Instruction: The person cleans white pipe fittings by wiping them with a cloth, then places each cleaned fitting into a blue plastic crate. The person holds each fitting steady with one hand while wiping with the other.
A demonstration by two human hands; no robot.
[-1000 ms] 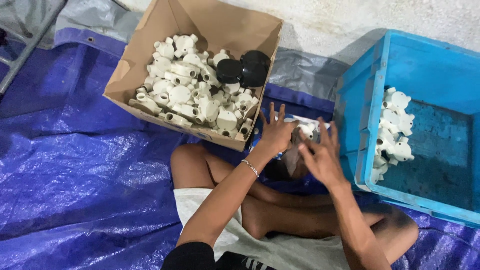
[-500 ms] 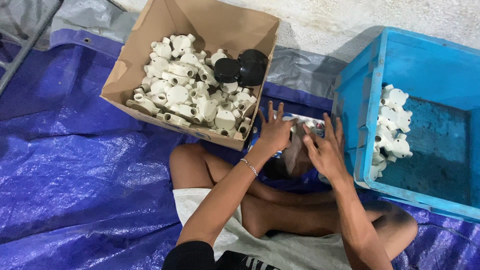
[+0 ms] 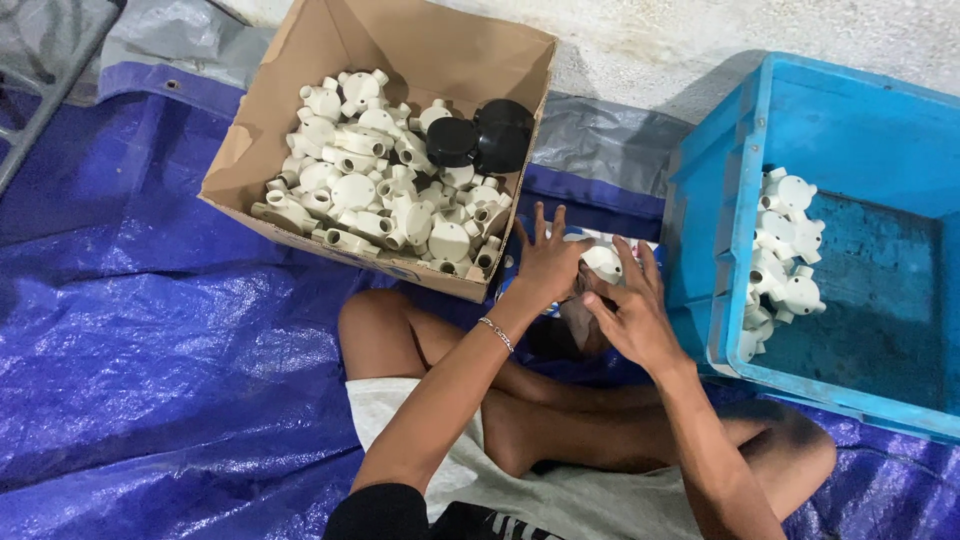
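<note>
Fingers [image 3: 548, 222] of my left hand [image 3: 548, 268] are fanned wide, palm down over a cream round fitting [image 3: 604, 262] that sits between both hands; the grip there is loose, fingertips spread rather than curled, and I cannot tell whether the palm presses the part or only covers it. My right hand [image 3: 628, 312] is half closed around the lower side of the same piece, its fingers bent in toward something greyish beneath that I cannot make out. Compared with a second ago, both hands have stayed in the same spot above my crossed legs, the left fingers just as splayed; the right hand has turned slightly inward, closer against the fitting. That reads to me as work on one part going on, not a pick or a drop: the piece has gone to neither container.

Outward from the hands, a thin bracelet [image 3: 495, 333] circles the left wrist. Just beside the left hand stands the cardboard box [image 3: 262, 140], heaped with cream conduit fittings [image 3: 372, 190] and two black round caps [image 3: 480, 138] at its far corner. Just beside the right hand is the blue plastic crate [image 3: 715, 240], with a small cluster of cream fittings [image 3: 782, 250] along its near wall and the remaining floor of it bare. Everything rests on a crumpled blue tarpaulin [image 3: 150, 350], with a grey sheet [image 3: 160, 45] behind the box. The box's heap and the crate's cluster look unchanged across the second.
</note>
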